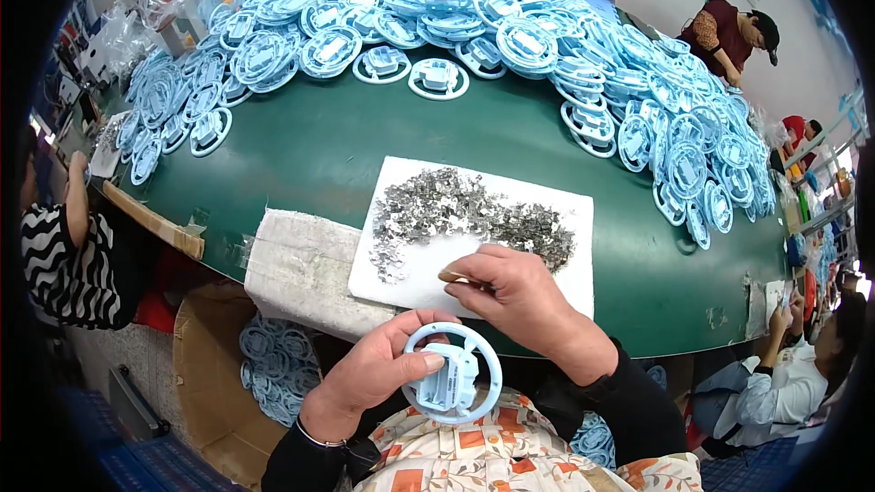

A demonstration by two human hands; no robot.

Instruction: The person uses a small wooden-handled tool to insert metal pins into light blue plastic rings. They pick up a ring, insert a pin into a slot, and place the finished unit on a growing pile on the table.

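My left hand (381, 366) grips a light blue plastic ring part (453, 374), shaped like a small steering wheel with a boxy housing across its middle. The thumb presses on the housing and the fingers go behind the rim. My right hand (515, 296) hovers over the near edge of a white foam board (419, 266), thumb and fingertips pinched together. Whatever sits in that pinch is too small to make out. On the board lies a heap of small shiny metal clips (437, 205), just beyond the right hand.
A big pile of matching blue ring parts (437, 5) curves along the far side of the green table (319, 132). A wrapped white block (305, 264) supports the board's left side. Below left stands a cardboard box (205, 374) holding more rings. Several other people work around the table.
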